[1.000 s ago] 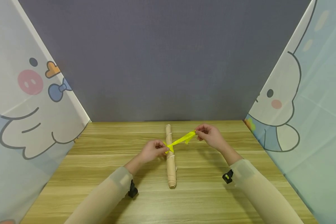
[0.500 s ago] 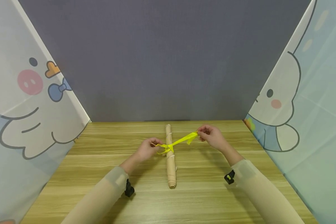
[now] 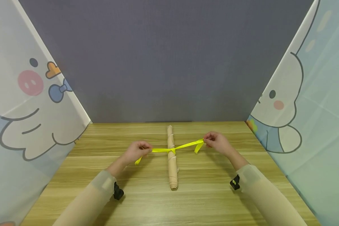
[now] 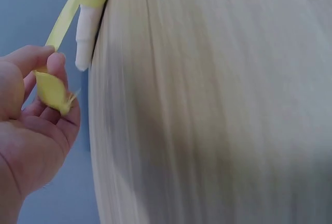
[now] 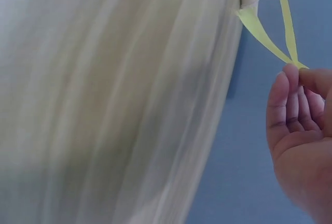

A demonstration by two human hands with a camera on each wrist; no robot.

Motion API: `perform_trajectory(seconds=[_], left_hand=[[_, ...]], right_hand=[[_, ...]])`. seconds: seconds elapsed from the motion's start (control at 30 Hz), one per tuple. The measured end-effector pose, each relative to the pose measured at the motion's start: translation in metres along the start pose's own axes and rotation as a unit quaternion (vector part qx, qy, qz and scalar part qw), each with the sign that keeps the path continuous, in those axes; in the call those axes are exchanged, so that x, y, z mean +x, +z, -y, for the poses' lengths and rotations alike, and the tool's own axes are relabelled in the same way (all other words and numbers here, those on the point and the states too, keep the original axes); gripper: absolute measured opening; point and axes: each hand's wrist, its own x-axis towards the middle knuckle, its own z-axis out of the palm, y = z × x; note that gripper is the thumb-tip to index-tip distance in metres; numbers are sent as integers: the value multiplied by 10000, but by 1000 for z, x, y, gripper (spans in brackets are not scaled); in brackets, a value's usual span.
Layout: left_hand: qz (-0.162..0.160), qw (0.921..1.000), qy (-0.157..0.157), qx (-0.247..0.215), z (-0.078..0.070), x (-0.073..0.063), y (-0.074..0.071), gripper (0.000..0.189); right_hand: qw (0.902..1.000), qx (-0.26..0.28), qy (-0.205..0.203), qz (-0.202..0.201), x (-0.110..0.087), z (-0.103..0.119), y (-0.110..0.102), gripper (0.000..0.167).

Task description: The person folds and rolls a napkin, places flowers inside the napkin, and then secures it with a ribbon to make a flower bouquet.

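Observation:
A beige rolled-up sheet [image 3: 173, 172] lies lengthwise on the table, its near end showing a spiral. Around its middle goes a yellow ribbon [image 3: 186, 145], crossed or knotted on top. Left of the roll, my left hand [image 3: 135, 151] pinches one end of the ribbon between thumb and forefinger, and a short tail hangs below. On the other side my right hand [image 3: 218, 142] pinches the opposite end, with a loose tail dangling. Both lengths are stretched fairly straight out from the roll. In the left wrist view the ribbon tail [image 4: 52, 90] curls over the palm side.
The wood-grain table [image 3: 169, 207] meets a dark grey panel [image 3: 169, 62] at its back edge. Side walls with cartoon prints stand at left [image 3: 31, 125] and right [image 3: 313, 110]. Black wrist cameras sit on both sleeves.
My left hand has moved left from the roll, drawing its ribbon end out straight. My right hand has shifted slightly right and lower. The loops at the roll have tightened; the roll stays put.

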Motion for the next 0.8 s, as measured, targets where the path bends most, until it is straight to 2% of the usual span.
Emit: perform_trajectory(seconds=[0.2, 0.4, 0.8], left_hand=[[-70, 9999, -87, -123, 9, -5, -6, 19], [-70, 9998, -126, -132, 15, -9, -12, 19], [37, 9981, -359, -508, 31, -10, -24, 23]], right_hand=[[9991, -298, 235, 191, 0, -10, 2, 19], [9980, -344, 378, 371, -3, -13, 3, 17], [9954, 340, 443, 773, -5, -29, 1, 16]])
